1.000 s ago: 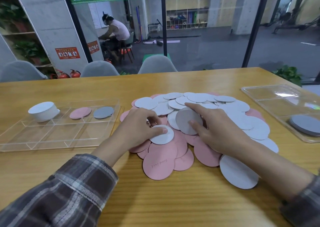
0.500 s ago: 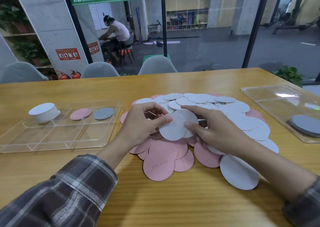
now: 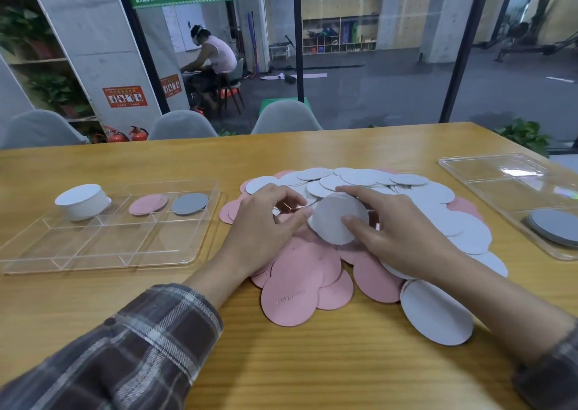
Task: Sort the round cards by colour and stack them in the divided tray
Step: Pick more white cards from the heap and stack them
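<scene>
Wooden table (image 3: pixel 93 309): card pile (image 3: pixel 312 272) between two clear trays (image 3: pixel 103 253).

Head camera looks forward-down, close over table (image 3: pixel 312 362).

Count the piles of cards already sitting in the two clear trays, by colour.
White stack: 1, in the left tray.
Pink pile: 1, in the left tray.
Grey piles: 2, one in the left tray, one in the right tray.
Total: 4 piles.
</scene>
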{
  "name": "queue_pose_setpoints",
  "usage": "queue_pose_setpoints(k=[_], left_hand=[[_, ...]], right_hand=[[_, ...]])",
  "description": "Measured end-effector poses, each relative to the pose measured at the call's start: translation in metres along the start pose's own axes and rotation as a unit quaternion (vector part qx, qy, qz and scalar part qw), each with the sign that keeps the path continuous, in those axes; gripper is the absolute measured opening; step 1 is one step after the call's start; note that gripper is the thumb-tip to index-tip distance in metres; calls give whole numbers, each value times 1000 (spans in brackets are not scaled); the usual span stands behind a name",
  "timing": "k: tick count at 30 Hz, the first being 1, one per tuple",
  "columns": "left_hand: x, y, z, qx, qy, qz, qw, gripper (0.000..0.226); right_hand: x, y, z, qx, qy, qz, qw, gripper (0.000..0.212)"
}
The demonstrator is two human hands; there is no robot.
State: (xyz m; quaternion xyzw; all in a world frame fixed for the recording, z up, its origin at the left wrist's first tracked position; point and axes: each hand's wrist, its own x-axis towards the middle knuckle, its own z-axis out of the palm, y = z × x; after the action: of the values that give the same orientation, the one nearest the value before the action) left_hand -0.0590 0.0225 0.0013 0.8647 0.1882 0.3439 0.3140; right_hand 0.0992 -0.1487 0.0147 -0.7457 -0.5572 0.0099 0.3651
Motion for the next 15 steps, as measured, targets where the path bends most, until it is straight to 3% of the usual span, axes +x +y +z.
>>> queue_pose_setpoints(k=[7,10,15], left_hand=[[2,-9,1,194,-138,-88,967,71],[2,-10,2,224,-179,-106,952,75],[-3,-1,-1,204,-152,-75,964,60]], right_hand=[[5,6,-6,-46,25,13,999,44],[4,7,-5,-43,27,13,999,44],[5,6,-5,-48,33,19,998,42]])
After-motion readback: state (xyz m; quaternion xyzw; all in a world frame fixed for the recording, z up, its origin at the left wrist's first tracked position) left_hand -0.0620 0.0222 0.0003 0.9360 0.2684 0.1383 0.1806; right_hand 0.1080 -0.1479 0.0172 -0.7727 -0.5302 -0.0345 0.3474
